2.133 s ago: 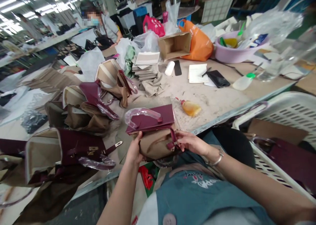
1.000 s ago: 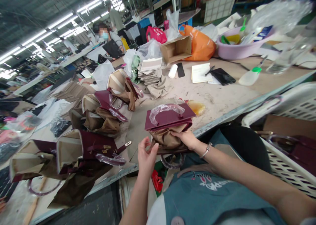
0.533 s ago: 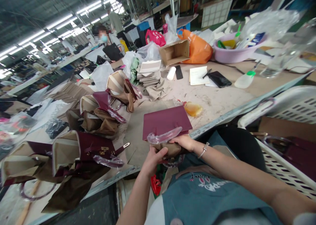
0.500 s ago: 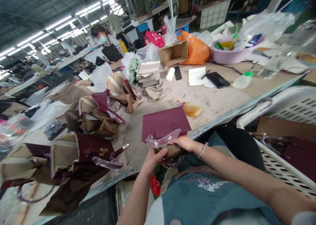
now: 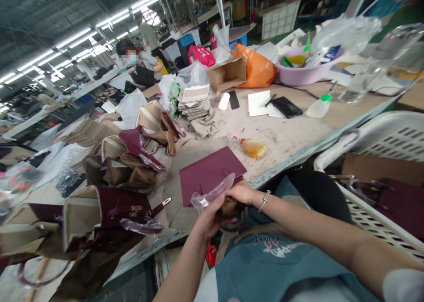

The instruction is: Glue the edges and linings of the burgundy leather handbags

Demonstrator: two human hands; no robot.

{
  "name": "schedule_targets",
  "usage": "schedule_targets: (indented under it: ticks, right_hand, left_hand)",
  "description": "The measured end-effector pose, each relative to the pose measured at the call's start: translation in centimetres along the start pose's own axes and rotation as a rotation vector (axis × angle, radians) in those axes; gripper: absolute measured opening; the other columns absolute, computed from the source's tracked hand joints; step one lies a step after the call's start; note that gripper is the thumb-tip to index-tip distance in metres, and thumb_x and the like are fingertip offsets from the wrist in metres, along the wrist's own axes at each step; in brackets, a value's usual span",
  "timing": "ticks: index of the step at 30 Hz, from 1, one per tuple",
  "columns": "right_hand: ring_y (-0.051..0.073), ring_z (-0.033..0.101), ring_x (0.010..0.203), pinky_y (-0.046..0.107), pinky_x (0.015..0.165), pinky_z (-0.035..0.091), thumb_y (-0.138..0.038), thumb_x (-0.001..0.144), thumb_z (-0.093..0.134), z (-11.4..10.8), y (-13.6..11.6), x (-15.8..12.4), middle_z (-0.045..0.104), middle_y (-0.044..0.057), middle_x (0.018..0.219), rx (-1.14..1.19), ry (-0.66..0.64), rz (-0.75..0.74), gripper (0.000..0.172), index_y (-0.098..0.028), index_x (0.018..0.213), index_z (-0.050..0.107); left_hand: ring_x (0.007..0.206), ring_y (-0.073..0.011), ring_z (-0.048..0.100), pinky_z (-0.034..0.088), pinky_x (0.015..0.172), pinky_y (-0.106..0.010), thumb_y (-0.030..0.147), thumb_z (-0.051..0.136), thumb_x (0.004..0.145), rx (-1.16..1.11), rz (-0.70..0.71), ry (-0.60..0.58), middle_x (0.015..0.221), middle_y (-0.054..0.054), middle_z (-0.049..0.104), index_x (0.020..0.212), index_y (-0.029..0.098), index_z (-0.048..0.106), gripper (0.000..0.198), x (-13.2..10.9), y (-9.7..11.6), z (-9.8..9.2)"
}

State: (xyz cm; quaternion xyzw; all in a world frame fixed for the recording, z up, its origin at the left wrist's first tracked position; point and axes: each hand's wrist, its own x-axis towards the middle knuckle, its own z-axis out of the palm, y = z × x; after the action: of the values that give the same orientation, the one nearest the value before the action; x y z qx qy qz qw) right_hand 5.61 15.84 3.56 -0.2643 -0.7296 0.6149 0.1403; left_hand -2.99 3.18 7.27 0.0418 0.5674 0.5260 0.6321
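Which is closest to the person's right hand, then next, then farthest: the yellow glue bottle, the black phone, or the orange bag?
From the right hand:
1. Yellow glue bottle, just beyond it on the table.
2. Black phone, farther back, to the right.
3. Orange bag, at the table's far edge.

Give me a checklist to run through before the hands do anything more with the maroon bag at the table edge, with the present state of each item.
1. Left hand on the maroon bag at its near edge: ok.
2. Right hand on the same edge, beside the plastic-wrapped handle: ok.
3. Bag supported: its flat maroon panel lies on the table, near end over the edge: ok.
4. Glue bottle apart from the bag, lying on its side: ok.
5. Glue bottle capped: cannot tell.
6. Brown lining under the hands, bunched or flat: cannot tell.
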Motion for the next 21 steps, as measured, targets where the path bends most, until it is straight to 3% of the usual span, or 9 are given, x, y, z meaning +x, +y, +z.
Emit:
schedule_targets:
  ticks: [3, 7, 10, 12, 14, 16, 18, 21]
  right_hand:
    - [0.021, 0.063, 0.082, 0.031, 0.082, 0.05, -0.02, 0.067, 0.061, -0.1, 0.0, 0.3, 0.071, 0.0, 0.08, -0.059, -0.016, -0.011, 0.008, -0.022, 0.068, 0.068]
    - [0.024, 0.061, 0.098, 0.035, 0.094, 0.046, -0.022, 0.071, 0.062, -0.5, 0.2, 0.0, 0.07, 0.003, 0.098, -0.1, 0.029, -0.036, 0.018, -0.022, 0.086, 0.07]
    - [0.026, 0.054, 0.111, 0.039, 0.103, 0.038, -0.03, 0.07, 0.067, -1.1, -0.2, -1.0, 0.064, 0.006, 0.112, -0.218, 0.162, -0.078, 0.032, -0.022, 0.101, 0.068]
    - [0.03, 0.05, 0.116, 0.042, 0.105, 0.035, -0.039, 0.07, 0.07, -1.6, -0.8, -2.1, 0.059, 0.01, 0.119, -0.356, 0.288, -0.083, 0.045, -0.021, 0.11, 0.065]
    - [0.031, 0.05, 0.116, 0.042, 0.103, 0.037, -0.046, 0.069, 0.071, -2.1, -1.4, -3.3, 0.055, 0.013, 0.124, -0.422, 0.317, -0.075, 0.055, -0.019, 0.116, 0.062]
    - [0.028, 0.056, 0.108, 0.038, 0.097, 0.042, -0.044, 0.073, 0.069, -2.6, -1.7, -4.3, 0.057, 0.014, 0.122, -0.366, 0.253, -0.082, 0.048, -0.018, 0.113, 0.062]
    - [0.023, 0.061, 0.093, 0.034, 0.088, 0.047, -0.036, 0.08, 0.061, -2.7, -1.6, -4.9, 0.064, 0.011, 0.107, -0.246, 0.214, -0.077, 0.028, -0.017, 0.1, 0.066]
    - [0.019, 0.064, 0.078, 0.031, 0.076, 0.051, -0.03, 0.083, 0.054, -2.0, -0.5, -4.9, 0.068, 0.006, 0.084, -0.06, 0.273, -0.018, 0.018, -0.018, 0.084, 0.068]
  left_hand:
    - [0.094, -0.032, 0.066, 0.057, 0.072, -0.042, 0.042, 0.072, 0.071, -0.084, 0.002, 0.072, 0.1, -0.014, 0.07, 0.102, 0.014, 0.064, 0.042, 1.3, 0.1, 0.8]
    - [0.104, -0.0313, 0.063, 0.054, 0.085, -0.041, 0.023, 0.078, 0.063, -0.147, 0.182, 0.107, 0.095, -0.01, 0.072, 0.091, 0.015, 0.066, 0.031, 2.6, -0.6, 1.3]
    - [0.11, -0.029, 0.061, 0.05, 0.092, -0.04, 0.019, 0.077, 0.062, -0.195, 0.292, 0.193, 0.097, -0.009, 0.072, 0.089, 0.016, 0.066, 0.029, 3.2, -1.1, 1.4]
    - [0.113, -0.0268, 0.059, 0.048, 0.095, -0.039, 0.02, 0.074, 0.067, -0.22, 0.281, 0.234, 0.099, -0.009, 0.072, 0.09, 0.017, 0.066, 0.024, 3.5, -1.2, 1.4]
    - [0.116, -0.025, 0.058, 0.047, 0.097, -0.038, 0.02, 0.069, 0.071, -0.221, 0.277, 0.243, 0.098, -0.008, 0.072, 0.089, 0.017, 0.066, 0.018, 3.7, -1.2, 1.4]
    - [0.117, -0.0245, 0.057, 0.047, 0.096, -0.038, 0.02, 0.066, 0.073, -0.199, 0.302, 0.244, 0.098, -0.008, 0.072, 0.09, 0.017, 0.066, 0.017, 3.7, -1.0, 1.4]
    - [0.114, -0.0258, 0.059, 0.049, 0.094, -0.04, 0.02, 0.065, 0.073, -0.184, 0.285, 0.251, 0.096, -0.009, 0.073, 0.09, 0.016, 0.066, 0.018, 3.7, -0.9, 1.4]
    - [0.109, -0.028, 0.062, 0.05, 0.092, -0.042, 0.021, 0.066, 0.071, -0.162, 0.246, 0.231, 0.094, -0.009, 0.073, 0.09, 0.015, 0.067, 0.02, 3.6, -0.9, 1.4]
